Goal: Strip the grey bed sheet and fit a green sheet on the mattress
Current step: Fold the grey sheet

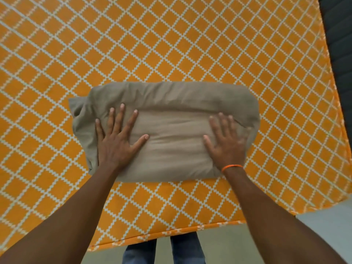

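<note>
Orange lattice-print mattress (pixel 57 54) bears folded grey sheet (pixel 171 96); 2 flat, released hands (pixel 116 141) (pixel 226 141) press it.

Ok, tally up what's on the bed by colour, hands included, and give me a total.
Grey-brown: 1, folded sheet
Orange with white lattice: 1, mattress cover
Orange: 1, wrist band
Hands: 2, left hand and right hand, both flat on the folded sheet
Total: 5

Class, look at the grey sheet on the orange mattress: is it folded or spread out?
Folded. The grey sheet lies as a compact layered bundle; both hands press flat on it.
</note>
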Motion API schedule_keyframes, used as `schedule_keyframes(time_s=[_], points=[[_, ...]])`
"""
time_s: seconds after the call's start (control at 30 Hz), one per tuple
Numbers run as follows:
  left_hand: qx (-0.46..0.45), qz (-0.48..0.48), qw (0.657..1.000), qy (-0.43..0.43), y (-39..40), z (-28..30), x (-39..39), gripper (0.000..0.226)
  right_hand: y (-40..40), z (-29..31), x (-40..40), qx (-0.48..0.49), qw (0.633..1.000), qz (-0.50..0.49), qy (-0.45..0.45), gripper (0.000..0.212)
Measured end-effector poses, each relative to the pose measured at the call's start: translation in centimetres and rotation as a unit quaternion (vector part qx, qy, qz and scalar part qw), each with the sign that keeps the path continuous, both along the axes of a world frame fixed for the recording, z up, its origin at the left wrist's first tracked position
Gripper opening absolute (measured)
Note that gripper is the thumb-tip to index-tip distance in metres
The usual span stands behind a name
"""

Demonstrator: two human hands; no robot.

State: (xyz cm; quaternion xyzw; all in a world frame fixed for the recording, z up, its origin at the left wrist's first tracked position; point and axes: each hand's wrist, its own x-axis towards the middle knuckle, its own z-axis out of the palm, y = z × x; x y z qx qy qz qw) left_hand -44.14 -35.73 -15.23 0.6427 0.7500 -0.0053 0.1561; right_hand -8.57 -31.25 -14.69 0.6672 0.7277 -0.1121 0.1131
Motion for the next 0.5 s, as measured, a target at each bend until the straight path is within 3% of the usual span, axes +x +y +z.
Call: schedule_keyframes(time_s=[0.1, 0.2, 0.33, 0.4, 0.43, 0.5], points=[[0.004, 0.023, 1.0, -0.016, 0.1, -0.4, 0.0, 0.086, 1.1, -0.8, 4.8, -0.069, 0.991, -0.092, 0.064, 0.065], [0.028, 0.041, 0.994, -0.094, 0.3, -0.7, -0.3, 0.087, 1.8, -1.6, 5.2, -0.099, 0.983, -0.127, 0.089, 0.068], [0.05, 0.119, 0.983, -0.128, 0.8, -0.9, -1.2, 0.088, 3.5, -2.1, 2.8, -0.099, 0.948, -0.298, 0.047, 0.082], [0.065, 0.204, 0.97, -0.111, 1.5, -0.2, -1.5, 0.081, 4.8, -1.3, -0.2, -0.062, 0.922, -0.381, 0.025, 0.077], [0.072, 0.236, 0.964, -0.096, 2.1, 0.2, -1.3, 0.079, 5.2, -0.9, -2.3, -0.012, 0.93, -0.366, 0.023, 0.07], [0.097, 0.219, 0.969, -0.063, 3.3, 0.8, -0.2, 0.071, 5.1, -0.2, -7.9, 0.115, 0.971, -0.205, 0.045, 0.058]])
